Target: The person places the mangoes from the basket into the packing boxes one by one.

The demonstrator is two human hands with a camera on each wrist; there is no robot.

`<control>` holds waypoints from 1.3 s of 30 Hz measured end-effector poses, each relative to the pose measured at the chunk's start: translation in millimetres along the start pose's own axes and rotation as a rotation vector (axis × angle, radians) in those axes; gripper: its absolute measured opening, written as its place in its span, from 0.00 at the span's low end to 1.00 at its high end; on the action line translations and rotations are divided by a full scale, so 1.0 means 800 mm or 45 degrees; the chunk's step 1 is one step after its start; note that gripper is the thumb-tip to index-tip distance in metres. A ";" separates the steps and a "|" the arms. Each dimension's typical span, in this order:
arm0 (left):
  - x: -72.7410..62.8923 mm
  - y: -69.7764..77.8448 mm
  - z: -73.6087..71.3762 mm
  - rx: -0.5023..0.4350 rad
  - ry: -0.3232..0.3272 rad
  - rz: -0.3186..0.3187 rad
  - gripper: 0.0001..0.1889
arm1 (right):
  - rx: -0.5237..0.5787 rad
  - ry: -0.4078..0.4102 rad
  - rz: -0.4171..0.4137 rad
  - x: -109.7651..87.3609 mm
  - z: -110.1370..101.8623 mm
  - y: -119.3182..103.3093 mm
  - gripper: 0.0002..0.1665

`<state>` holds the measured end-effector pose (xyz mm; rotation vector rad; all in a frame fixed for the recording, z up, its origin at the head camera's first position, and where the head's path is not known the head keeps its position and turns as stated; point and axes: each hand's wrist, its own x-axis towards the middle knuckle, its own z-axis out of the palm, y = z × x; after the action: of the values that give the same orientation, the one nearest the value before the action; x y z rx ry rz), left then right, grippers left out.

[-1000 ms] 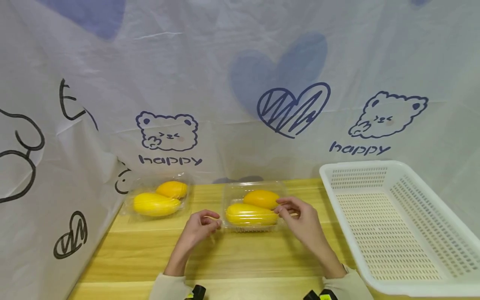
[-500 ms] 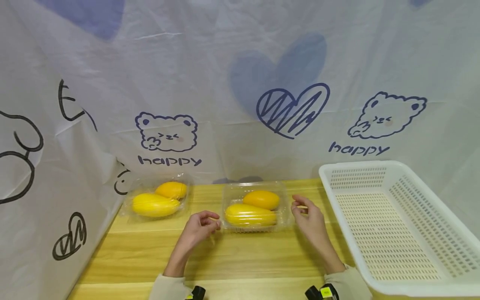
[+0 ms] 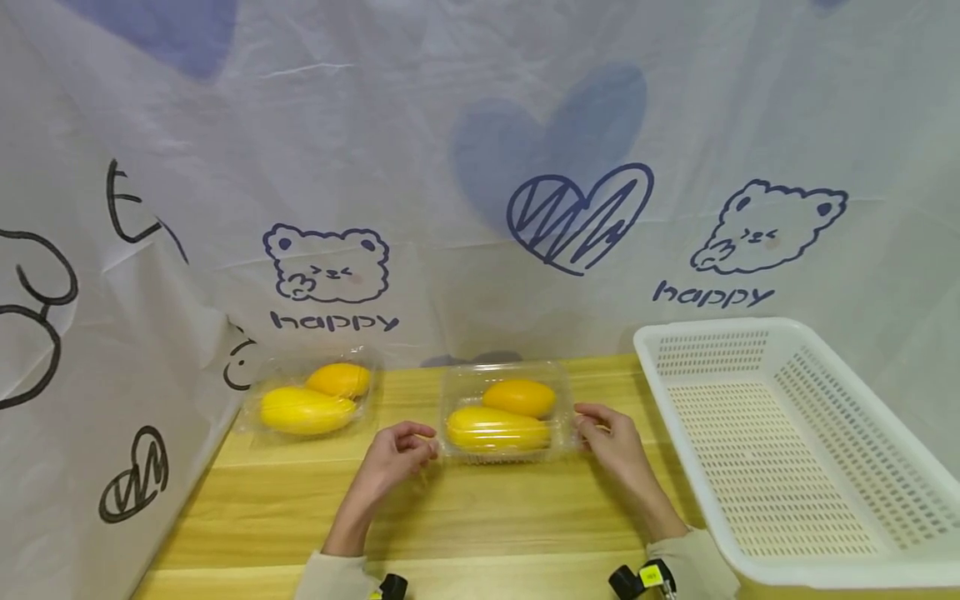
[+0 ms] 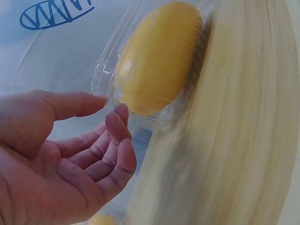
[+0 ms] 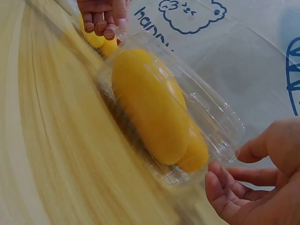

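In the middle of the table a clear plastic clamshell box [image 3: 463, 385] with its lid down holds two mango-like fruits, a longer yellow one [image 3: 498, 429] in front and an orange-yellow one [image 3: 519, 398] behind. My left hand [image 3: 396, 457] pinches the box's left edge between thumb and fingertips, the other fingers loosely curled. At the opposite side my right hand [image 3: 613, 440] has thumb and index finger at the right edge, pinching the rim. From the right wrist, the box [image 5: 206, 101] spans between both hands.
A second clear box [image 3: 288, 362] with two similar fruits stands at the left, by the cloth side wall. On the right is a large white perforated basket [image 3: 652, 358]. Printed cloth [image 3: 465, 308] hangs behind the wooden table [image 3: 480, 517].
My right hand has let go near the fruit, swung out right, then come back to the box's right edge. My left hand stays at the left edge. The view has shifted slightly.
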<state>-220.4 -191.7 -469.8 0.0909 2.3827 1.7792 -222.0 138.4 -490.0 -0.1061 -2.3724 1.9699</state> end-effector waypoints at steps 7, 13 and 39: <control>-0.004 0.014 0.006 0.217 0.132 0.085 0.10 | 0.067 -0.023 0.054 0.000 -0.003 -0.003 0.19; -0.013 0.035 0.017 0.292 0.089 0.192 0.07 | 0.076 -0.031 0.056 0.000 -0.003 -0.005 0.19; -0.010 0.022 0.168 -0.208 -0.399 0.049 0.16 | -0.019 -0.087 0.143 -0.004 -0.009 -0.010 0.19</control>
<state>-190.3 -60.4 -489.3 0.3680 2.0257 1.8151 -218.7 143.9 -480.6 -0.1795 -2.4752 2.0356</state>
